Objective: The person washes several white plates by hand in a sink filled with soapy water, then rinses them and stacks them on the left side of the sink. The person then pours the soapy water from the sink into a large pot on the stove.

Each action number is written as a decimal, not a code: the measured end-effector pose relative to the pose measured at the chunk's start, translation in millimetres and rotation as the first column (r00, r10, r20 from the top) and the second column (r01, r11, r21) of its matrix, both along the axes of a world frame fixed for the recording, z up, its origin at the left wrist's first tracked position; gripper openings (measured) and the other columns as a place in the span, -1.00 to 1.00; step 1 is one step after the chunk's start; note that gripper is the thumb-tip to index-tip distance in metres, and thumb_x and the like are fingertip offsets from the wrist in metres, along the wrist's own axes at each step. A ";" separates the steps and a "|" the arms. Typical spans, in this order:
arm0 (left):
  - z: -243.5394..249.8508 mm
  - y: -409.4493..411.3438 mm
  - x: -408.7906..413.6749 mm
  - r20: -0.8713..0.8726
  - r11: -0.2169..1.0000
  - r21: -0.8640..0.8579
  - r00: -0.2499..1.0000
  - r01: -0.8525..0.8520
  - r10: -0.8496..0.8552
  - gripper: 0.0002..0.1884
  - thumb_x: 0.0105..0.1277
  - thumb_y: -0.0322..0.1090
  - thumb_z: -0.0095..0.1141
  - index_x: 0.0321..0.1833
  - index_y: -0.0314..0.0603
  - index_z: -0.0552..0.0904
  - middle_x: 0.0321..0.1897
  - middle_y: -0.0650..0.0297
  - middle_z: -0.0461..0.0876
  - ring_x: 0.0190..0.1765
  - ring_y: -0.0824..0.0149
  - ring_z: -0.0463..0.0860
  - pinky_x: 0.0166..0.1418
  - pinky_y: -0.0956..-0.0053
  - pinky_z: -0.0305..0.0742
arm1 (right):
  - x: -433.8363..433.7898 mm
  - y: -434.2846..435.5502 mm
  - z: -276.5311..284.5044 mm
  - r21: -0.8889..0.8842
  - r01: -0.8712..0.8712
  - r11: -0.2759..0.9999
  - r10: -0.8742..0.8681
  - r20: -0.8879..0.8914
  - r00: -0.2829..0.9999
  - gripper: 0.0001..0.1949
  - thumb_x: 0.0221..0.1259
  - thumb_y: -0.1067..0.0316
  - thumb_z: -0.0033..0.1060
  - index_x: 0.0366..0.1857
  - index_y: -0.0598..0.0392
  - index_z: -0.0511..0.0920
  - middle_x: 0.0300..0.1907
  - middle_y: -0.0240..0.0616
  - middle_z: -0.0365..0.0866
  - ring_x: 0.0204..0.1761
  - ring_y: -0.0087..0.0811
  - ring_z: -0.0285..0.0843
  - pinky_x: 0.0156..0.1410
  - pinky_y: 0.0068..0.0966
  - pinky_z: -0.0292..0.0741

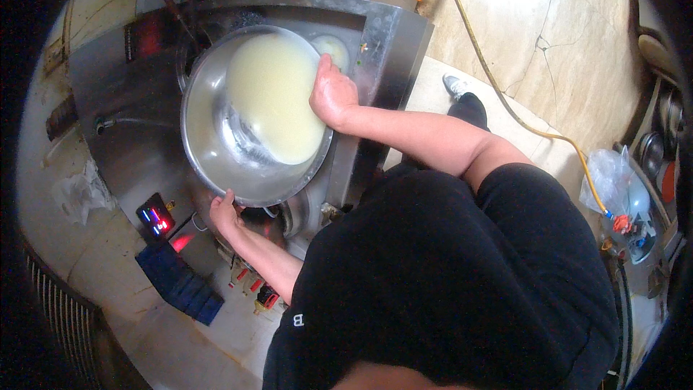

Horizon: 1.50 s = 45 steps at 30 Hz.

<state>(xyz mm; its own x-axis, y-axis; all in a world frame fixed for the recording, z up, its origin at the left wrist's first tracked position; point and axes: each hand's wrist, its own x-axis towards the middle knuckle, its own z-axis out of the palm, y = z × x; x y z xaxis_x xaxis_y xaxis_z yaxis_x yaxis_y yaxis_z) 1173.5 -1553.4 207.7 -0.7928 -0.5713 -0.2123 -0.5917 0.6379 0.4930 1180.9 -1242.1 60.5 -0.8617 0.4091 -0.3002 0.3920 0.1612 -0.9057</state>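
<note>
A large stainless steel basin (206, 119) holds pale yellow, cloudy liquid (273, 97) gathered towards its upper right side, and it looks tilted. My right hand (333, 89) grips the basin's right rim. At the lower rim, my left hand (227, 214) has its thumb over the edge; its other fingers are partly hidden. Just past the right rim, a small round patch or vessel of pale liquid (333, 50) shows on the metal stove or sink unit (373, 59); which it is, I cannot tell. The basin covers what is beneath it.
Red-handled valves (252, 283) lie below my left forearm. A lit display (156, 215) is near a dark blue folded object (178, 281). A spout (103, 123) stands at left. A yellow hose (501, 97) crosses the floor to a light blue gas cylinder (638, 197) beside a clear plastic bag (603, 173).
</note>
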 end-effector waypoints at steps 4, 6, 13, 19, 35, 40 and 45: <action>3.8 13.2 0.5 -0.009 0.999 -0.045 1.000 0.010 -0.010 -0.80 0.18 -0.35 0.12 -0.48 -0.31 0.42 -0.55 0.18 0.51 -0.63 0.33 0.47 -0.66 0.42 0.30 | -1.1 -0.1 -0.7 0.013 0.003 1.000 -0.003 0.030 1.000 -0.55 -0.01 0.47 -0.17 0.03 0.42 0.18 -0.24 0.21 0.47 -0.26 0.11 0.51 -0.13 -0.15 0.45; 4.3 14.5 0.7 -0.015 0.999 -0.052 1.000 0.008 -0.008 -0.79 0.17 -0.35 0.13 -0.48 -0.31 0.42 -0.55 0.18 0.50 -0.63 0.34 0.45 -0.66 0.43 0.32 | -1.2 -1.0 -1.8 0.015 0.004 1.000 -0.005 0.023 1.000 -0.55 -0.01 0.47 -0.17 0.03 0.42 0.17 -0.24 0.22 0.47 -0.26 0.11 0.51 -0.13 -0.15 0.45; 5.3 16.3 0.5 -0.008 0.999 -0.031 1.000 -0.012 0.012 -0.83 0.18 -0.37 0.12 -0.44 -0.30 0.42 -0.54 0.22 0.50 -0.59 0.35 0.47 -0.65 0.51 0.39 | -1.7 -0.9 -2.4 0.023 0.031 0.999 -0.031 -0.014 0.999 -0.58 0.00 0.46 -0.18 0.00 0.39 0.19 -0.23 0.21 0.47 -0.26 0.11 0.51 -0.13 -0.15 0.45; 2.9 3.9 2.9 -0.026 0.993 0.118 1.000 0.000 0.003 -0.89 0.18 -0.41 0.11 -0.38 -0.28 0.47 -0.51 0.23 0.54 -0.59 0.39 0.51 -0.64 0.56 0.43 | -1.4 1.2 0.0 -0.002 0.031 1.000 -0.031 -0.033 0.999 -0.62 0.01 0.45 -0.19 -0.04 0.37 0.21 -0.26 0.20 0.48 -0.26 0.12 0.50 -0.12 -0.13 0.44; 4.7 -2.8 5.2 -0.037 0.989 0.146 0.999 -0.028 0.034 -0.88 0.18 -0.43 0.11 -0.30 -0.31 0.49 -0.43 0.21 0.56 -0.50 0.35 0.56 -0.57 0.51 0.48 | -4.8 -4.6 -4.0 0.005 -0.002 1.000 0.002 -0.004 1.000 -0.55 0.01 0.47 -0.20 0.04 0.43 0.19 -0.24 0.21 0.49 -0.22 0.13 0.49 -0.09 -0.13 0.43; 1.6 -7.9 5.6 -0.023 0.983 0.172 0.998 -0.060 0.065 -0.87 0.18 -0.42 0.10 -0.28 -0.32 0.49 -0.43 0.22 0.56 -0.49 0.37 0.56 -0.55 0.50 0.49 | -7.1 -6.3 -5.7 -0.003 -0.035 0.999 0.035 0.009 0.999 -0.57 0.02 0.46 -0.20 0.03 0.42 0.20 -0.25 0.20 0.49 -0.23 0.12 0.50 -0.10 -0.14 0.43; -0.9 -12.5 8.5 -0.021 0.986 0.150 0.997 -0.066 0.070 -0.87 0.18 -0.43 0.11 -0.29 -0.33 0.49 -0.44 0.21 0.56 -0.50 0.37 0.55 -0.54 0.48 0.50 | -9.6 -5.2 -0.9 0.021 -0.032 0.999 0.032 0.011 0.999 -0.58 0.02 0.45 -0.19 0.02 0.38 0.21 -0.28 0.16 0.50 -0.25 0.11 0.50 -0.11 -0.14 0.44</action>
